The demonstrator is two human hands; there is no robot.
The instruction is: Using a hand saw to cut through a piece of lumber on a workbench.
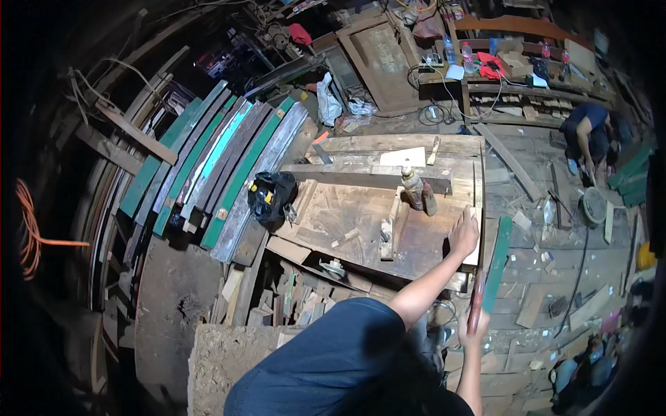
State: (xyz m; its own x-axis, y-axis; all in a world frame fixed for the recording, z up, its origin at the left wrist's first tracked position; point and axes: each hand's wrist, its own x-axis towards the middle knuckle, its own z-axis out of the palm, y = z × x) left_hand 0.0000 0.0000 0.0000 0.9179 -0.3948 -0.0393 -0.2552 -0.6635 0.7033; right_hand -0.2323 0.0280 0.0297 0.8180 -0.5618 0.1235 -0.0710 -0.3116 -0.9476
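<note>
dark sleeve (312, 357) — cut off below, right fingers (482, 321) gripping green board (496, 267)

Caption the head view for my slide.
Left hand at a pale flat wooden board, right hand gripping a long green-and-brown piece.

So the person's got a green-faced board (495, 267) gripped near its lower end in the right hand (474, 326), while the left hand (463, 236) is at a pale strip of wood (474, 255) on the tabletop's (333, 208) right end. Two grubby bottles (413, 187) stand nearby, black bag (270, 197) over left, and someone else (588, 135) is bent low off to the right.
</note>
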